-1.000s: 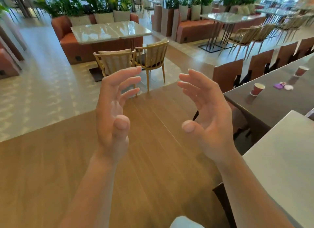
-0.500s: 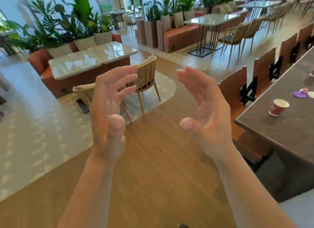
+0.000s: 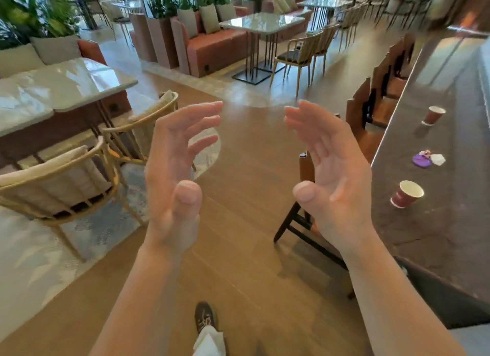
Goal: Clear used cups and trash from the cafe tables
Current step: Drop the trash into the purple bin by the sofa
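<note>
Left hand [image 3: 173,170] and right hand [image 3: 331,170] hover with palms facing, fingers relaxed, holding nothing; right of the right hand, two cups [image 3: 407,194] [image 3: 433,115] and crumpled trash [image 3: 427,159] sit on the dark table [image 3: 424,244].

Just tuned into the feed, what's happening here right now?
A person stands in the cafe aisle with the left hand and right hand both raised, open and empty. Nothing is picked up yet. On the long dark table to their right stand two maroon paper cups, the near cup and the far cup, with a purple wrapper and a crumpled white scrap lying between them. Neither hand touches the table.
</note>
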{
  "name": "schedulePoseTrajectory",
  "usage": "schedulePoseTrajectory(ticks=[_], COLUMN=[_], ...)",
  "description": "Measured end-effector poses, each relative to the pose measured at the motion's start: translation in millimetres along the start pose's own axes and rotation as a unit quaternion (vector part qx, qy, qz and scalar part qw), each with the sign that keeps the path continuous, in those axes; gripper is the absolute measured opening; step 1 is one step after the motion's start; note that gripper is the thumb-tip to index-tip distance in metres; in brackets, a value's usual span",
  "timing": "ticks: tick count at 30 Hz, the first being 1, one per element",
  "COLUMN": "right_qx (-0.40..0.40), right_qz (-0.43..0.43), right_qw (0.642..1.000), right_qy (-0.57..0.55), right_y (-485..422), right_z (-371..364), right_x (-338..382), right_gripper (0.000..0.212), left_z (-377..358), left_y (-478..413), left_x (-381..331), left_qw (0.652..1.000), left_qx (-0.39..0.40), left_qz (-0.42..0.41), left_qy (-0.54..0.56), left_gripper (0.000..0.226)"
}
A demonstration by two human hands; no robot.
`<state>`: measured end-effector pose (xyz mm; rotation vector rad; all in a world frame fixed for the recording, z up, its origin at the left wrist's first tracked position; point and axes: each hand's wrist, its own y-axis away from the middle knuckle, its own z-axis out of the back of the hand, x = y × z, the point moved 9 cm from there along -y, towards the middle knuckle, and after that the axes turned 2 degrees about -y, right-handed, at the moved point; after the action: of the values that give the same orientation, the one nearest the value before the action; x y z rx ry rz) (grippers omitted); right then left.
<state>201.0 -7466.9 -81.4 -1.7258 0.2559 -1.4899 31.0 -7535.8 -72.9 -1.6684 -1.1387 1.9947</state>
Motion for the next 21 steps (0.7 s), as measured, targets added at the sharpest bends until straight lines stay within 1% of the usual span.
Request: schedulePoseTrajectory(ticks=[4,6,10,15,18,21], right_qx=[-0.012,-0.029,-0.065,-0.116,-0.143,-0.167], right_qz=[0.015,0.014,0.038,0.016,0.012,0.017], right_qw=[0.999,0.998,0.993,0.983,0.976,0.970], right_qy=[0.043,0.062,0.095,0.145,0.162,0.174], right_y=[-70.2,-109.7,-182.4,-227.6,-252.1,-280.4], right_z=[-10.9,-14.7,-8.9,18.0,48.3,83.0], right_x=[-57.7,-81.6,-120.6,-180.0,-217.8,-259.4], right_gripper=[0.101,0.102,0.098,0.096,0.095,0.096], left_z=[10.9,16.8,22.7,-13.5,-46.9,-80.0], left_y=[-69.0,-113.6,-199.8,-258.5,-290.4,-324.8], left_x=[76.0,108.3,163.4,239.8,286.5,331.0], left_qw=[0.999,0.997,0.992,0.982,0.974,0.970], left_qx=[0.027,0.041,0.065,0.127,0.161,0.176], left_qz=[-0.018,-0.019,-0.046,-0.027,-0.022,-0.034], left_qy=[0.035,0.058,0.096,0.136,0.158,0.163], left_gripper=[0.082,0.084,0.085,0.082,0.082,0.081])
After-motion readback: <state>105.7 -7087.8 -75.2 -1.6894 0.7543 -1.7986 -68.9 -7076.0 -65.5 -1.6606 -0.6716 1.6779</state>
